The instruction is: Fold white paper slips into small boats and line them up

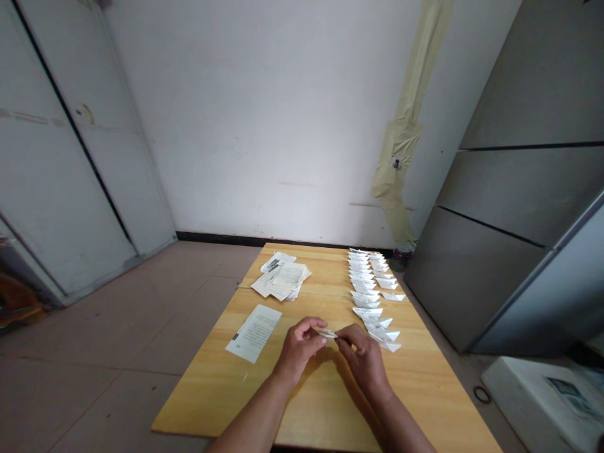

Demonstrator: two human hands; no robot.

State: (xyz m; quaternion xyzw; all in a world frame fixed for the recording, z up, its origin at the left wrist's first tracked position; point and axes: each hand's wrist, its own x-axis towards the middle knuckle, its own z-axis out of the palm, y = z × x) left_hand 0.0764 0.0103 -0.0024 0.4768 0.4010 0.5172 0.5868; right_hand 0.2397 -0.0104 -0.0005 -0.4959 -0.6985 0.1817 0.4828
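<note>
White folded paper (326,333) is held above the wooden tabletop (212,384): its left part is pinched by the thumb and fingers of the left hand (301,346), its right tip by those of the right hand (362,355). With 2 sides gripped, the small piece is probably kept steady while its folds are worked. 1 printed sheet (255,333) is laid flat to the left, seemingly for easy reach, and a loose paper pile (289,278) is heaped beyond it. Boat-like folded pieces (361,283) are ranged in 2 rows along the right, apparently so that they are kept apart from flat paper and left uncrushed.
</note>
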